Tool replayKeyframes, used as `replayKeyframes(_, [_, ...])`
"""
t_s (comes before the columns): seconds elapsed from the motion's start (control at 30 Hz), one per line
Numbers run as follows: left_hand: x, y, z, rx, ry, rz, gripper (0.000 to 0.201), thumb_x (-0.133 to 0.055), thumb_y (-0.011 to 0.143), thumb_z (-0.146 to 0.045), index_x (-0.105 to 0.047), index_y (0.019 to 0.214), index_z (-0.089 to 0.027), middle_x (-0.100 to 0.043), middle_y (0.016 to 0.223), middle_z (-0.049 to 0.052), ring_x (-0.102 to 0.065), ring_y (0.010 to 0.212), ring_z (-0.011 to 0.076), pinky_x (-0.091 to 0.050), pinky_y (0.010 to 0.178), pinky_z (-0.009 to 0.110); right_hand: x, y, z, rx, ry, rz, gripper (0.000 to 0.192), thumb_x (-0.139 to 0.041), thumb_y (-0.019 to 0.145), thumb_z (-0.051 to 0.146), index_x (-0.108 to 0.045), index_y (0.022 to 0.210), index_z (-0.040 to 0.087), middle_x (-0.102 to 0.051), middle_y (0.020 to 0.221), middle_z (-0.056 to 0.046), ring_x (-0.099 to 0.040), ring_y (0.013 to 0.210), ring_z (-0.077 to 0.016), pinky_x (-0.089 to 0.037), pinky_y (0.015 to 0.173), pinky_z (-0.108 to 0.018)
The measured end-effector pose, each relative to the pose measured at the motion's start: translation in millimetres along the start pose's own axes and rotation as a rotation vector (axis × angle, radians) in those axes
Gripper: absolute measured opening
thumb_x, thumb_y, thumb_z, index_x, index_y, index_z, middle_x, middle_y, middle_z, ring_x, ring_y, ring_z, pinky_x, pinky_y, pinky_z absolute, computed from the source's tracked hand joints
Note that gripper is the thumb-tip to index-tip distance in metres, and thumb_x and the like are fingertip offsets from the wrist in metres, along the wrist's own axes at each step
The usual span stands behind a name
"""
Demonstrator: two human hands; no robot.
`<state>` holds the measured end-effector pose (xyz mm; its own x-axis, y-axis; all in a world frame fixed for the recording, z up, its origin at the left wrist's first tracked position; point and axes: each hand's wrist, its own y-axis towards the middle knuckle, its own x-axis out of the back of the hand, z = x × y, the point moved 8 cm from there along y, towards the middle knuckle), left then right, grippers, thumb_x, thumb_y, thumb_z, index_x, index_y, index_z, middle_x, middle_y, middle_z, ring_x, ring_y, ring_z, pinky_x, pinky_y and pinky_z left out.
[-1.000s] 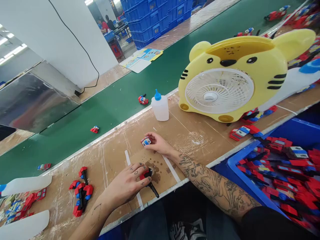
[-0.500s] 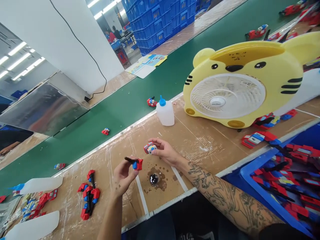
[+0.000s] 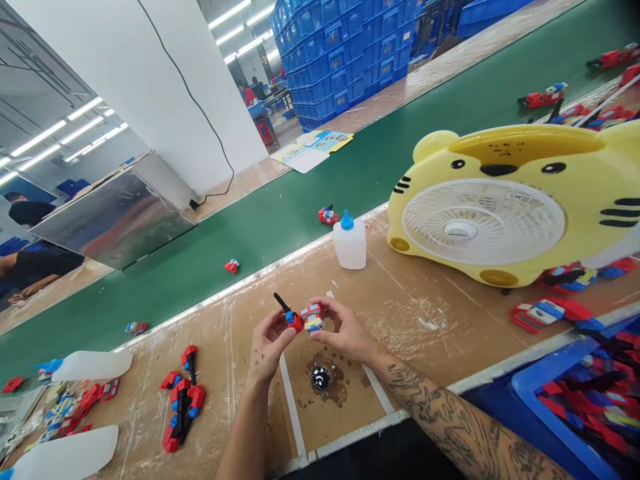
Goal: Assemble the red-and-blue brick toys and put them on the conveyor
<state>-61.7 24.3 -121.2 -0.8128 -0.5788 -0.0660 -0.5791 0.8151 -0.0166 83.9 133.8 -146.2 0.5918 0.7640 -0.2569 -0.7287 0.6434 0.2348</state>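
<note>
My left hand (image 3: 270, 340) pinches a small red and blue toy arm (image 3: 294, 321) with a black rod sticking up from it. My right hand (image 3: 345, 330) grips a toy robot body (image 3: 313, 317) in red, white, grey and yellow. The two parts meet or nearly meet between my fingers; whether they are joined I cannot tell. Below my hands a small round cup of dark liquid (image 3: 321, 379) sits on the brown tabletop, with wet spots around it. Left of my hands lies a small pile of red and blue toy arms (image 3: 184, 403) with black rods.
A white bottle with blue cap (image 3: 350, 243) stands beyond my hands, before the green conveyor belt (image 3: 270, 233) carrying several toy parts. A yellow animal-faced fan (image 3: 500, 220) stands right, above a blue bin (image 3: 530, 400) of toys. More bottles (image 3: 95, 365) lie left. A co-worker's arm (image 3: 35, 280) shows far left.
My hands have come together, bringing the toy arm up against or close to the robot body. The view has shifted, so the surroundings sit lower and further right.
</note>
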Motion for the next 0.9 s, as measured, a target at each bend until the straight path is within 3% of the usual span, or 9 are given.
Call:
replayKeyframes(0.17, [-3.1, -5, 6, 0.048, -0.039, -0.067, 0.048, -0.086, 0.068, -0.029, -0.072, 0.113, -0.019, -0.075, 0.107, 0.011, -0.07, 0.1, 0.0239, -0.051, 0.095, 0.038, 0, -1, 23, 0.065, -0.26, -0.005, 0.059, -0.081, 0.075, 0.025, -0.056, 0.129, 0.024, -0.067, 0.115, -0.007, -0.065, 0.102, -0.0237, -0.053, 0.092, -0.04])
replayKeyframes(0.23, [-11.1, -10, 6, 0.022, -0.106, -0.113, 0.052, -0.086, 0.068, -0.029, -0.07, 0.116, -0.019, -0.072, 0.112, 0.012, -0.068, 0.104, 0.0236, -0.05, 0.097, 0.037, -9, -2, 43, 0.185, -0.46, -0.009, 0.054, -0.077, 0.08, 0.023, -0.055, 0.129, 0.024, -0.066, 0.118, -0.008, -0.062, 0.106, -0.0248, -0.052, 0.095, -0.043])
replayKeyframes(0.4, [-32.0, -21, -5, -0.163, -0.268, -0.25, 0.07, -0.09, 0.06, -0.023, -0.061, 0.124, -0.026, -0.067, 0.117, 0.009, -0.064, 0.11, 0.0198, -0.049, 0.095, 0.028, -55, -14, 86, 0.652, -0.775, -0.06, 0.048, -0.056, 0.091, 0.009, -0.048, 0.138, 0.02, -0.065, 0.122, -0.013, -0.056, 0.117, -0.0268, -0.05, 0.099, -0.047])
replayKeyframes(0.53, [-24.9, -21, -11, -0.17, -0.3, -0.304, 0.073, -0.089, 0.061, -0.026, -0.057, 0.127, -0.028, -0.067, 0.11, 0.006, -0.064, 0.102, 0.0169, -0.049, 0.092, 0.026, -70, -17, 96, 0.74, -0.784, -0.074, 0.056, -0.056, 0.092, 0.011, -0.04, 0.144, 0.022, -0.065, 0.121, -0.012, -0.058, 0.115, -0.0273, -0.052, 0.098, -0.047])
replayKeyframes(0.63, [-15.1, -22, -18, -0.121, -0.423, -0.231, 0.07, -0.089, 0.053, -0.043, -0.064, 0.117, -0.027, -0.067, 0.107, 0.007, -0.064, 0.099, 0.0222, -0.051, 0.092, 0.034, -54, -13, 103, 0.697, -0.711, -0.027, 0.067, -0.068, 0.088, 0.028, -0.035, 0.146, 0.025, -0.06, 0.125, -0.013, -0.055, 0.119, -0.0312, -0.049, 0.1, -0.049])
replayKeyframes(0.7, [-9.9, -27, -27, -0.12, -0.498, -0.202, 0.072, -0.085, 0.049, -0.057, -0.068, 0.112, -0.026, -0.065, 0.106, 0.008, -0.063, 0.098, 0.0248, -0.051, 0.095, 0.039, -29, -7, 102, 0.624, -0.707, -0.108, 0.072, -0.074, 0.083, 0.036, -0.037, 0.144, 0.025, -0.058, 0.126, -0.015, -0.053, 0.12, -0.034, -0.047, 0.101, -0.052])
replayKeyframes(0.8, [-12.9, -38, -40, -0.132, -0.561, -0.147, 0.082, -0.079, 0.045, -0.07, -0.067, 0.114, -0.028, -0.06, 0.1, 0.007, -0.06, 0.089, 0.0228, -0.053, 0.088, 0.038, 4, 2, 92, 0.553, -0.749, -0.214, 0.063, -0.073, 0.083, 0.035, -0.044, 0.137, 0.024, -0.057, 0.122, -0.014, -0.053, 0.116, -0.0338, -0.046, 0.098, -0.052])
replayKeyframes(0.9, [-23.9, -47, -50, -0.128, -0.591, -0.065, 0.089, -0.077, 0.043, -0.076, -0.064, 0.118, -0.031, -0.053, 0.089, 0.004, -0.054, 0.078, 0.0181, -0.052, 0.075, 0.032, 11, 7, 74, 0.526, -0.782, -0.168, 0.05, -0.071, 0.085, 0.032, -0.049, 0.129, 0.023, -0.06, 0.114, -0.012, -0.055, 0.11, -0.0314, -0.045, 0.097, -0.051])
